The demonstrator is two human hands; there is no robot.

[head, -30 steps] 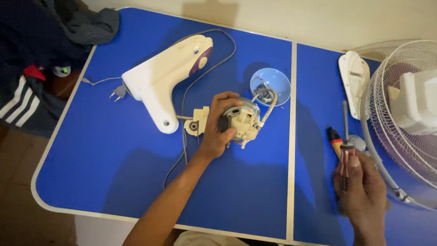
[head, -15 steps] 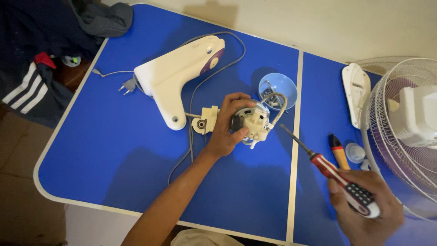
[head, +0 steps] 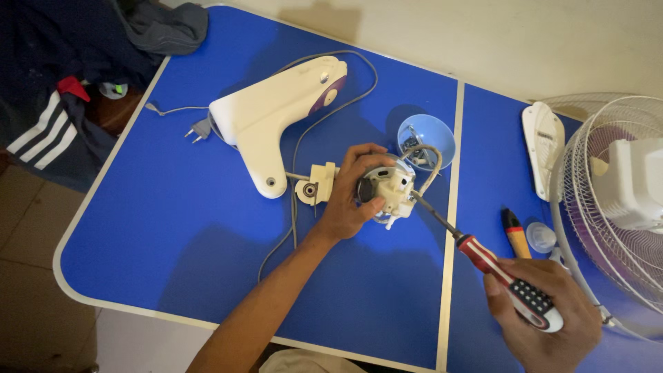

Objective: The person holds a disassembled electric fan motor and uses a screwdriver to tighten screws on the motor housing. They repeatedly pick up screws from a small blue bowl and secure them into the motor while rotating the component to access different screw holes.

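My left hand (head: 349,197) grips a small white fan motor unit (head: 388,190) on the blue table (head: 166,228). My right hand (head: 549,321) holds a screwdriver (head: 483,259) with a red and black handle; its metal tip touches the right side of the motor unit. A grey cable loops from the motor toward a small blue bowl (head: 428,138) just behind it. A small white bracket (head: 315,185) lies to the left of my left hand.
A white fan neck housing (head: 276,114) with a grey cord and plug (head: 197,128) lies at the back left. An orange screwdriver (head: 514,235), a white cover piece (head: 542,148) and a fan grille (head: 611,207) sit at the right. Dark clothes (head: 62,76) lie off the left edge.
My right hand picked up the screwdriver from the table's right side, swung it toward the motor, and brought its tip against the unit. My left hand kept its hold.
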